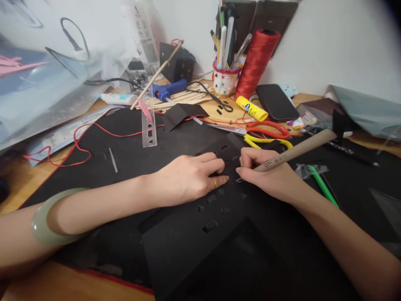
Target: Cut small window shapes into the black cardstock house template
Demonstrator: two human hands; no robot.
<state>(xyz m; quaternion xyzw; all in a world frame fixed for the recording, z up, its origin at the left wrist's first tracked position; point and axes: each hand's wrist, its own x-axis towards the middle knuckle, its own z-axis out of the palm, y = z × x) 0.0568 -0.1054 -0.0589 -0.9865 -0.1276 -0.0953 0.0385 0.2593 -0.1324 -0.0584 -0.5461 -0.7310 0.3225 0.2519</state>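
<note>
My left hand point(196, 177) lies on a sheet of black card point(188, 246), its fingers spread and bent, their tips pressing on the surface. Several small cut-outs, some rectangular, run through the card on both sides of the fingers. In my right hand point(266, 169) a thick beige pen-shaped tool point(297, 150) is gripped, slanting up to the right. Its tip is hidden behind my fingers, close to a small rectangular cut-out point(239, 180). The two hands are near each other but apart. A pale green bangle point(40, 223) circles my left forearm.
Red-and-yellow-handled scissors point(269, 131), a glue stick point(252, 108) and a phone point(277, 102) lie behind my right hand. Further left are a clear stencil ruler point(149, 136), red cord point(77, 142) and a blue glue gun point(171, 88). A pen cup point(227, 79) stands beside a red thread spool point(257, 62).
</note>
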